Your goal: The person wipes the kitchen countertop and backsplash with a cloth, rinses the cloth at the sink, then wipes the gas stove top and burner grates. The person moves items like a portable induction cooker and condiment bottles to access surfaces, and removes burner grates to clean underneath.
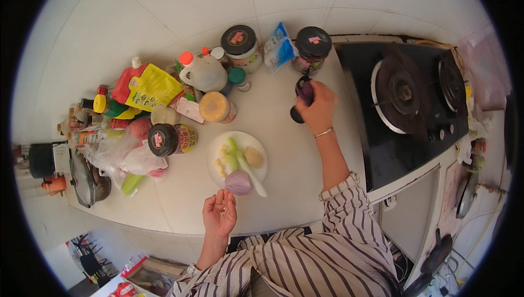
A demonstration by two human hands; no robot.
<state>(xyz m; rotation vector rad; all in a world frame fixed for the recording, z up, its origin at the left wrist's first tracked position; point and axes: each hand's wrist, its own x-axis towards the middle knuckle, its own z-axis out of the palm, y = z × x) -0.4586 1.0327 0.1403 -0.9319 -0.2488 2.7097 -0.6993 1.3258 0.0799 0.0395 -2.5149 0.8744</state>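
My right hand (pixel 318 106) grips a dark purple object (pixel 305 91) with a black end, above the counter and just in front of a black-lidded jar (pixel 313 47). Beneath that hand, a round black thing (pixel 297 114) is partly hidden. My left hand (pixel 220 213) is palm up near the counter's front edge, fingers slightly curled, with nothing plainly held. Just beyond its fingertips lies a purple onion half (pixel 239 183) on a white plate (pixel 213 144). The plate also carries garlic cloves (pixel 221 166), green onion pieces (pixel 254 178) and a peeled, pale yellowish piece (pixel 253 157).
A black gas stove (pixel 356 92) adjoins the counter on the right. Along the wall stand another black-lidded jar (pixel 241 47), a blue packet (pixel 280 48), a white jug (pixel 204 75) and a yellow pouch (pixel 153 88). Plastic bags (pixel 123 153) and a lidded pot (pixel 88 180) are at the left.
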